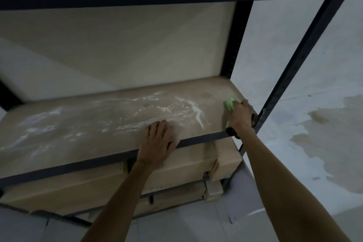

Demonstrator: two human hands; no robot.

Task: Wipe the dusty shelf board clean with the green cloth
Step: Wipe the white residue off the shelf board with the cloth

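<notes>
Now, in the head view, the cloth [230,104] is held under the right hand [240,116] at the far right end of the board [88,124], close to the dark post [294,68]. The fingers look wrapped on the cloth, though that spot is blurred. The left hand [158,139] is laid flat on the front edge, with fingers straight and spread and nothing held.

White dust [193,108] is spread over most of the board, with one thick streak just left of the cloth. So most of the job is likely not done yet. For a good wipe, the cloth should be pressed flat and pulled in long, slow strokes toward the left, so dust is gathered and not puffed up. The front edge should be watched, or dust could be pushed onto the boxes [186,165] below.

The board looks brown and smooth. The room is dim. A pale wall is seen behind the shelf, and a big stain [324,139] is seen on the floor at the right.
</notes>
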